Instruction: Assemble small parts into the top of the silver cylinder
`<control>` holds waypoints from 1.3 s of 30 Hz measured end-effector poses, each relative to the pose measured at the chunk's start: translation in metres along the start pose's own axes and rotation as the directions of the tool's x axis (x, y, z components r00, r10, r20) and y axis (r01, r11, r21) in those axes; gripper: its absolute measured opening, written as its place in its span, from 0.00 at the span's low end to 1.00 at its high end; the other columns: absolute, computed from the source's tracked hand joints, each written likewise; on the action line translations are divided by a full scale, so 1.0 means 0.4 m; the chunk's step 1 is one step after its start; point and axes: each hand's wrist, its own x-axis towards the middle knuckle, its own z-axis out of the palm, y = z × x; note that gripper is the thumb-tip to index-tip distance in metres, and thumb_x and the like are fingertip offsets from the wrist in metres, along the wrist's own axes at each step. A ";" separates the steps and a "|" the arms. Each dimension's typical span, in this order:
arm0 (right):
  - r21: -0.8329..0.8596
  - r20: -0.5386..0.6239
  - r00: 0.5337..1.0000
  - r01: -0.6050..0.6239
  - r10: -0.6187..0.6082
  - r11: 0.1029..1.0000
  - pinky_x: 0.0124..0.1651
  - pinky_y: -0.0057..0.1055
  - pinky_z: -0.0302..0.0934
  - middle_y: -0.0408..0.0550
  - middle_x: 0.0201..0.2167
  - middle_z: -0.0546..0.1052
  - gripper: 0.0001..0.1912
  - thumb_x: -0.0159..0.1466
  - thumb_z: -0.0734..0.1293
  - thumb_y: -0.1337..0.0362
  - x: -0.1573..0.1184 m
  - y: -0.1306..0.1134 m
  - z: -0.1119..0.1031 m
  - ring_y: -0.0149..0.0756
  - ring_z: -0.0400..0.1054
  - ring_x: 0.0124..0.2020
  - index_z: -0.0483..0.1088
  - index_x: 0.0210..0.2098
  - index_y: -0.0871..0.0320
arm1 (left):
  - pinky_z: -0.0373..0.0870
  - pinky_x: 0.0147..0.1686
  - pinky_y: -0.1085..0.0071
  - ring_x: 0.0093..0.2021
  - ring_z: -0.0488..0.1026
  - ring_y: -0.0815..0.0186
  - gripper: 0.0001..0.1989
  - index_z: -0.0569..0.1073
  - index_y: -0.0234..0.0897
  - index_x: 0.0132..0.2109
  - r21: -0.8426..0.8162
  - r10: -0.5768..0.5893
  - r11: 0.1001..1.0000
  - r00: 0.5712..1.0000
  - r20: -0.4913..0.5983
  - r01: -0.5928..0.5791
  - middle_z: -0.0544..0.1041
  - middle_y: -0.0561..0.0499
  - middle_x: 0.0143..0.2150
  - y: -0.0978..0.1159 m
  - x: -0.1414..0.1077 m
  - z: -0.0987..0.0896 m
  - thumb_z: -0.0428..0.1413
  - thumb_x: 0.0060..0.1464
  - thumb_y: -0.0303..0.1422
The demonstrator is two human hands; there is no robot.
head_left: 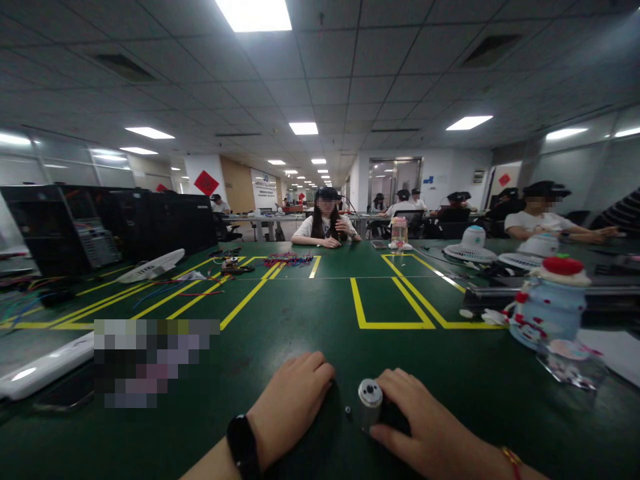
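Observation:
A silver metal cylinder (pixel 370 403), with a dark hole in its top, stands upright on the green table (pixel 300 307). My right hand (pixel 417 417) is around its right side, the thumb at its lower front and the fingers behind. Left of the cylinder lies a tiny metal part (pixel 348 410). My left hand (pixel 295 393) rests on the table further left, a dark band on its wrist, with its fingers curled together and their undersides hidden. Whether anything is under it cannot be made out.
A white power strip (pixel 55 363) lies at left, near black computer cases (pixel 165 220). Red and blue wires (pixel 293 260) are further back. A blue bottle (pixel 550 307) and clear box (pixel 573 363) stand at right. A person (pixel 326 223) sits opposite.

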 end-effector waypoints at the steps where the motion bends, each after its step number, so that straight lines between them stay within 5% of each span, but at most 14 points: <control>1: 0.000 0.001 1.000 0.002 -0.002 1.000 0.48 0.37 0.55 0.48 0.44 0.70 0.13 0.60 0.67 0.62 -0.001 0.000 0.000 0.42 0.62 0.44 0.67 0.44 0.55 | 0.64 0.41 0.68 0.41 0.68 0.63 0.11 0.72 0.41 0.42 -0.061 -0.002 0.998 1.000 0.003 0.002 0.72 0.49 0.41 -0.002 -0.002 -0.004 0.46 0.62 0.28; 8: 0.000 -0.004 1.000 0.005 -0.005 1.000 0.46 0.36 0.55 0.46 0.42 0.70 0.11 0.60 0.67 0.63 -0.002 -0.002 0.000 0.40 0.62 0.42 0.67 0.43 0.55 | 0.65 0.41 0.71 0.42 0.69 0.64 0.10 0.75 0.44 0.43 -0.328 0.031 0.944 0.997 0.069 -0.006 0.72 0.53 0.42 0.008 -0.012 -0.015 0.61 0.51 0.35; 18: 0.004 -0.015 1.000 0.013 -0.013 1.000 0.47 0.35 0.55 0.46 0.42 0.70 0.11 0.60 0.67 0.63 0.000 0.005 0.004 0.40 0.62 0.43 0.66 0.42 0.55 | 0.64 0.43 0.71 0.42 0.69 0.66 0.05 0.76 0.42 0.38 -0.393 0.019 0.919 1.000 -0.006 -0.020 0.74 0.53 0.40 0.035 -0.007 0.000 0.56 0.55 0.30; 29: -0.011 0.021 1.000 0.005 -0.005 1.000 0.48 0.38 0.55 0.48 0.43 0.70 0.12 0.60 0.66 0.62 0.003 0.004 0.002 0.41 0.61 0.43 0.66 0.43 0.57 | 0.65 0.42 0.71 0.40 0.69 0.66 0.07 0.74 0.38 0.40 -0.529 -0.029 0.840 0.964 -0.264 -0.120 0.74 0.51 0.39 0.089 0.006 -0.020 0.53 0.58 0.25; 39: -0.027 -0.025 0.999 0.033 -0.034 0.999 0.48 0.39 0.55 0.49 0.45 0.70 0.14 0.59 0.67 0.62 0.000 0.013 0.016 0.43 0.61 0.44 0.66 0.45 0.56 | 0.65 0.43 0.71 0.41 0.69 0.66 0.09 0.75 0.39 0.41 -0.535 -0.015 0.837 0.973 -0.230 -0.114 0.74 0.51 0.39 0.108 0.011 -0.015 0.51 0.58 0.24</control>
